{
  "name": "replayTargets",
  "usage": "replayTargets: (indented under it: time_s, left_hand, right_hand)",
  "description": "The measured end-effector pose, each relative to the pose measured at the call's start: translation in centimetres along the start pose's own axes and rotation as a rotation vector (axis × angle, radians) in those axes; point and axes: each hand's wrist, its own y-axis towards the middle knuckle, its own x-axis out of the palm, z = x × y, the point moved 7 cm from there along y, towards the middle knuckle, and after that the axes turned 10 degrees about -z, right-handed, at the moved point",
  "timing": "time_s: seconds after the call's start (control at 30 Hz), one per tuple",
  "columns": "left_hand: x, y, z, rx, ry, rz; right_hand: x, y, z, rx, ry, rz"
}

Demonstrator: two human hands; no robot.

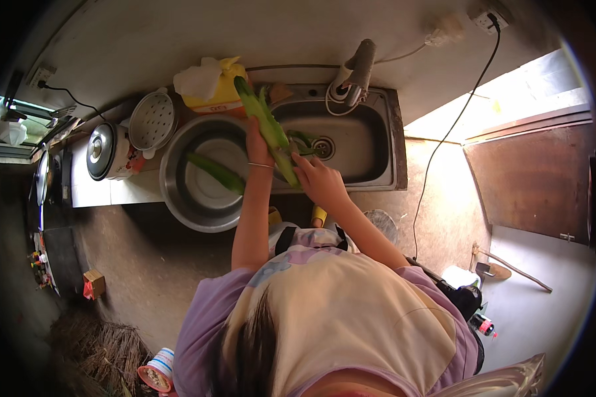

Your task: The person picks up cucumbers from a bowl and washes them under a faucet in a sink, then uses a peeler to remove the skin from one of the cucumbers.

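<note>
My left hand [258,141] grips a long green stalk vegetable [268,124], kind not certain, slanting over the left side of the sink. Part of its skin is stripped to a paler green, and a strip stands off its upper end. Against its lower part my right hand [318,176] is closed around a small tool, mostly hidden by the fingers. Green peelings [305,141] lie in the stainless-steel sink [360,149] beside the drain. Left of the sink, a large metal basin [171,191] holds another green stalk [216,172].
A white colander [152,120] and a lidded pot [107,151] stand left of the basin. Behind it is a yellow tissue pack [218,92]. A tap wrapped in cloth [360,64] rises at the sink's back edge. A black cable [447,131] hangs on the right.
</note>
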Motion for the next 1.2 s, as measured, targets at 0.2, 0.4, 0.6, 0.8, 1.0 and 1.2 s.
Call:
replayTargets:
  time_s: [0.2, 0.4, 0.6, 0.8, 1.0, 1.2]
  left_hand:
    - [1.6, 1.0, 0.0, 0.072, -0.038, 0.021]
    - [1.5, 2.4, 0.5, 0.078, 0.000, 0.011]
    - [0.7, 3.5, 2.4, 0.145, -0.090, -0.042]
    - [-0.2, 2.3, -0.8, -0.010, 0.006, 0.085]
    - [-1.2, 1.5, -0.2, -0.027, -0.017, -0.009]
    - [-0.3, -0.2, 0.6, -0.039, -0.222, -0.021]
  right_hand:
    - [-0.3, -3.3, 1.1, 0.042, -0.029, 0.020]
    - [0.9, -7.5, 3.9, 0.110, -0.110, -0.046]
    - [1.8, -7.1, 9.8, 0.380, 0.618, -0.005]
    - [0.1, 2.7, 5.7, 0.185, 0.532, 0.177]
    - [1.9, 5.0, 8.2, 0.216, 0.750, 0.038]
    - [2.3, 5.5, 10.1, 0.179, 0.364, 0.138]
